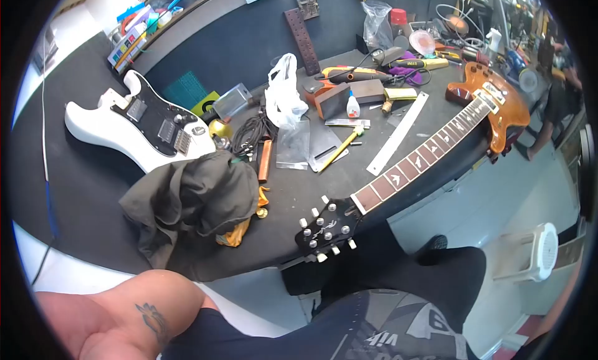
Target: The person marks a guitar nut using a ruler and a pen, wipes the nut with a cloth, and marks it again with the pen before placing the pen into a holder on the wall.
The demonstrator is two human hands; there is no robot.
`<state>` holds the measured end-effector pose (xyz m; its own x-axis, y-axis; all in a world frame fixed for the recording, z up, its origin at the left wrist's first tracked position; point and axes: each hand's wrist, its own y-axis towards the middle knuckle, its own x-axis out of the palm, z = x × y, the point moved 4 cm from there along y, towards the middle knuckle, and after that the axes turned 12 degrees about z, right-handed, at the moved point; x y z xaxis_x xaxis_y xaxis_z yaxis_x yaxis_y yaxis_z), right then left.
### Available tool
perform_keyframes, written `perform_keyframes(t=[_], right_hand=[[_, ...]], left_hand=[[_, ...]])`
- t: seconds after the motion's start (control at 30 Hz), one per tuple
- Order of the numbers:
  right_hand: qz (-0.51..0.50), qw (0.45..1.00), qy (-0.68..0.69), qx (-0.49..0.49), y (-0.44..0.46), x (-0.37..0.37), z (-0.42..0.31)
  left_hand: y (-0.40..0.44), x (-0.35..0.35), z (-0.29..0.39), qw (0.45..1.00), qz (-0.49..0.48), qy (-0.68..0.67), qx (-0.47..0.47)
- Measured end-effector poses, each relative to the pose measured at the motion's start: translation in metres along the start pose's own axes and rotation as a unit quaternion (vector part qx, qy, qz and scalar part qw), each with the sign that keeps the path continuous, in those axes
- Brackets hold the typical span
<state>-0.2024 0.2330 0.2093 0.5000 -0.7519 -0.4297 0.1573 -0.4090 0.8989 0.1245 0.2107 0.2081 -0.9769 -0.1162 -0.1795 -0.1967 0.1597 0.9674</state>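
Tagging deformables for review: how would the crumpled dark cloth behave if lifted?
The dark cloth would likely hang limp, given its loose folds. It is probably light for its bulk, being thin-looking fabric. It might drag the orange item against its edge.

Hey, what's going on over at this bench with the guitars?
Neither of the person's hands shows, so I can't tell what they may be holding; only a bent, tattooed arm is plain, at lower left. A brown guitar lies along the near side of the workbench, headstock toward the person. A white guitar body lies at the left, beside a crumpled dark cloth. A long ruler lies between them.
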Motion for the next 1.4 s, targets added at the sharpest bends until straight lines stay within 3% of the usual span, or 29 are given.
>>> perform_keyframes(t=[0.27,0.33,0.37,0.4,0.43,0.5,0.6,0.63,0.7,0.77,0.87,1.0,1.1,1.17,1.23,1.27,1.37,1.4], right_hand=[[0.192,0.952,0.095,-0.221,-0.005,-0.106,-0.073],[0.237,0.931,0.109,-0.255,-0.005,-0.126,-0.089],[0.260,0.921,0.112,-0.267,-0.006,-0.135,-0.094],[0.281,0.913,0.116,-0.273,-0.007,-0.143,-0.098],[0.302,0.905,0.119,-0.274,-0.011,-0.150,-0.099],[0.337,0.897,0.130,-0.254,-0.027,-0.168,-0.093],[0.269,0.938,0.177,-0.130,-0.096,-0.222,-0.035],[0.204,0.970,0.028,-0.131,-0.087,-0.205,-0.035],[0.123,0.990,0.066,-0.027,-0.122,-0.218,-0.008],[0.147,0.971,0.185,0.039,-0.147,-0.216,0.005],[0.196,0.947,0.223,0.125,-0.177,-0.203,0.012],[0.216,0.923,0.237,0.214,-0.200,-0.186,0.023],[0.235,0.915,0.198,0.262,-0.216,-0.182,0.028],[0.231,0.910,0.202,0.278,-0.219,-0.176,0.029],[0.231,0.909,0.191,0.289,-0.221,-0.168,0.031],[0.231,0.909,0.185,0.293,-0.221,-0.161,0.031],[0.167,0.926,0.188,0.282,-0.213,-0.134,0.029],[0.173,0.923,0.189,0.285,-0.207,-0.122,0.024]], left_hand=[[-0.010,0.003,0.005,0.997,0.073,0.019,-0.017],[-0.023,-0.003,-0.003,0.986,0.141,0.063,-0.070],[-0.037,-0.003,-0.014,0.975,0.130,0.103,-0.148],[-0.059,-0.003,-0.032,0.956,0.079,0.145,-0.244],[-0.086,0.001,-0.049,0.931,-0.067,0.160,-0.322],[-0.144,0.020,-0.074,0.859,-0.283,0.277,-0.324],[-0.210,0.031,-0.094,0.789,-0.363,0.372,-0.326],[-0.214,0.029,-0.101,0.775,-0.390,0.384,-0.315],[-0.207,0.016,-0.115,0.809,-0.291,0.321,-0.397],[-0.195,0.004,-0.125,0.836,-0.207,0.263,-0.435],[-0.192,-0.004,-0.133,0.822,-0.174,0.281,-0.463],[-0.195,-0.011,-0.134,0.811,-0.069,0.208,-0.543],[-0.171,-0.011,-0.120,0.822,-0.042,0.220,-0.523],[-0.144,-0.010,-0.110,0.840,-0.040,0.314,-0.441],[-0.125,-0.010,-0.109,0.855,0.047,0.328,-0.400],[-0.117,-0.014,-0.110,0.834,0.042,0.380,-0.397],[-0.125,-0.036,-0.141,0.806,0.169,0.242,-0.513],[-0.125,-0.041,-0.145,0.796,0.221,0.108,-0.553]])
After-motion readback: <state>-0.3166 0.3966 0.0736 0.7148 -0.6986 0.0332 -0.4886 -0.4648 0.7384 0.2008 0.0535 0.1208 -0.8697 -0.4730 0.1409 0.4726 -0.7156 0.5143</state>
